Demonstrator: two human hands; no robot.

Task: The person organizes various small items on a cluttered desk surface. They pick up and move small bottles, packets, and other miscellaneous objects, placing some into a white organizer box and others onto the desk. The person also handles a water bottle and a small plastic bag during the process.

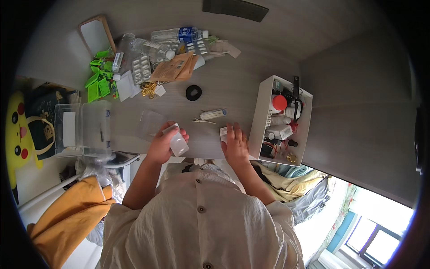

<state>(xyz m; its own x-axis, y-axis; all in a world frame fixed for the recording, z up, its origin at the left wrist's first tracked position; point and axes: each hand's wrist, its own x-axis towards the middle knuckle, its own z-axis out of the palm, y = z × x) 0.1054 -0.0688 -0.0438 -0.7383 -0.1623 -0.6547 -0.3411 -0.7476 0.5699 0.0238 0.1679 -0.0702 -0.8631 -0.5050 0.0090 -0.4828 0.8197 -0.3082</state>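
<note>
My left hand (167, 143) grips a small translucent plastic packet (178, 144) near the table's front edge. A clear plastic sheet or bag (150, 123) lies flat just behind it. My right hand (235, 144) rests palm down with extended fingers, touching a small whitish packet (223, 133); whether it grips the packet is hard to tell. Between and beyond the hands lie a clear slim case with a blue end (213, 114) and a thin pale clip or tweezers (205, 121). Farther back sits a black ring-shaped roll (194, 92).
At right, a white open box (256, 117) holds bottles and cartons. Blister packs (141, 69), plastic bottles (164, 53), brown paper packets (171, 69) and green plastic pieces (93, 90) crowd the back left. An open clear plastic case (82, 129) stands at left, with a framed mirror (96, 37) behind.
</note>
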